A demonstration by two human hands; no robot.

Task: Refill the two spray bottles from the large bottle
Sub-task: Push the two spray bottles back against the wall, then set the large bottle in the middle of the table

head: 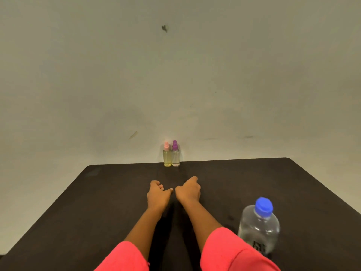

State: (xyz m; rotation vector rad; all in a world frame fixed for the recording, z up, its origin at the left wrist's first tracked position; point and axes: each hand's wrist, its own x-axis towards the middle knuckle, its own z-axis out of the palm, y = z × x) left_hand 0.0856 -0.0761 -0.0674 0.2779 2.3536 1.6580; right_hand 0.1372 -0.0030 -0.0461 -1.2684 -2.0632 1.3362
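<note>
Here left hand (158,194) & right hand (188,191) curl empty on table (97,192); large bottle (258,225) label unreadable.

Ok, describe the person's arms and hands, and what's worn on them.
Both arms wear loose coral-pink sleeves, the left sleeve and right sleeve, ending around mid-forearm. The left hand and right hand are bare: no gloves, watch or rings visible.
</note>
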